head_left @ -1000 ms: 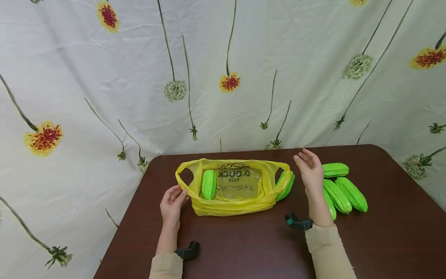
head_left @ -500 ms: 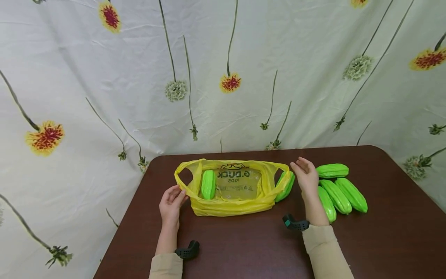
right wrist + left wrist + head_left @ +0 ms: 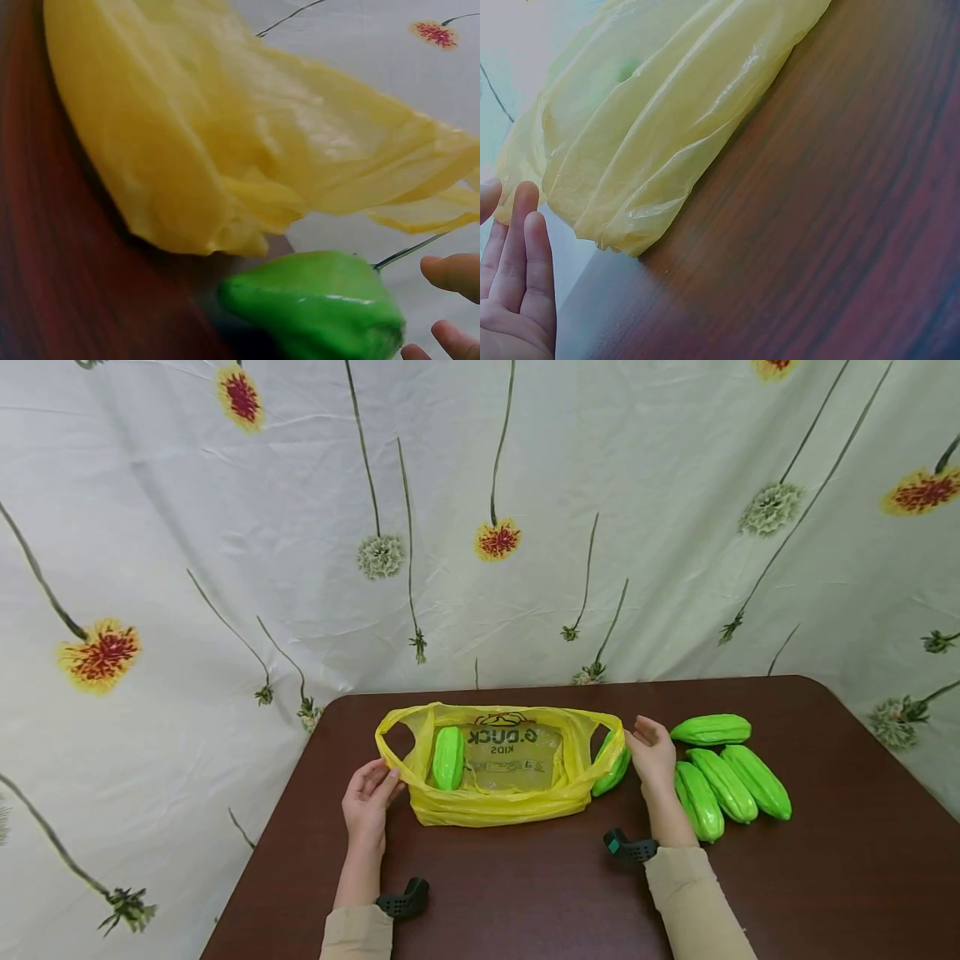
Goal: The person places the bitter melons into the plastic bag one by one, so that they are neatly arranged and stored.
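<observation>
A yellow plastic bag with printed lettering lies on the dark table, its mouth spread wide. One green ridged gourd-like vegetable is inside at its left end. My left hand pinches the bag's left handle between thumb and fingertips; in the left wrist view its other fingers are nearly straight. My right hand hovers by the right handle, fingers relaxed and holding nothing. Another green gourd lies just outside the bag's right end, close below the right fingertips and partly behind the handle.
Several more green gourds lie grouped on the table to the right of my right forearm. A white cloth with printed flowers hangs behind the table's far edge. Black wrist bands sit on both forearms.
My right hand has moved down and left, from beside the gourd group toward the bag's right handle. The left hand stays at the left handle, and the bag has hardly moved.
</observation>
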Available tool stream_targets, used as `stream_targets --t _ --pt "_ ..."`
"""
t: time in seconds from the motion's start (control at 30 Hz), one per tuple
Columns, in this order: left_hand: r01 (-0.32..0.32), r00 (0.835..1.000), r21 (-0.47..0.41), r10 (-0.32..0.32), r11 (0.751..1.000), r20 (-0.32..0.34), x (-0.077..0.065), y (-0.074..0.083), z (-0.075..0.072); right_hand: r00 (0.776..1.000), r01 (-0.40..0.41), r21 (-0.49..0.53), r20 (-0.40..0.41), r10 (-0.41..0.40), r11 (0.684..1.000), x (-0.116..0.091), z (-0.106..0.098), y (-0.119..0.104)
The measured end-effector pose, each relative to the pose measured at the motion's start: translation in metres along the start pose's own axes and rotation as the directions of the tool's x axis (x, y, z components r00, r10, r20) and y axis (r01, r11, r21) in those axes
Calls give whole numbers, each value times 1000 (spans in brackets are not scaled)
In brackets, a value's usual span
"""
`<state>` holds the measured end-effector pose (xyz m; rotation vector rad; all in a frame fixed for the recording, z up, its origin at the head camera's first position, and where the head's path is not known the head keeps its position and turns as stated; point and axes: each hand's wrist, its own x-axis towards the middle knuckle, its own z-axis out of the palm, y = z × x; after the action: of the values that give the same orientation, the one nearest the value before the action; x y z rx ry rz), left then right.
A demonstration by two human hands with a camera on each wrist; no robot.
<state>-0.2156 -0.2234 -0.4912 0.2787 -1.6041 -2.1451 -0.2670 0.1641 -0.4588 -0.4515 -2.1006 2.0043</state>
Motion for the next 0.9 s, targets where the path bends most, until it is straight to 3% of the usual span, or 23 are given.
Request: stream_targets --t 0.33,0.9 --pt "1 1000 4 -1 1000 3 0 0 0 1000 -12 -55 -20 11 998 3 2 15" --pt "7 1000 18 -7 1000 7 -1 0 1 996 -78 43 -34 80 996 4 -5 9"
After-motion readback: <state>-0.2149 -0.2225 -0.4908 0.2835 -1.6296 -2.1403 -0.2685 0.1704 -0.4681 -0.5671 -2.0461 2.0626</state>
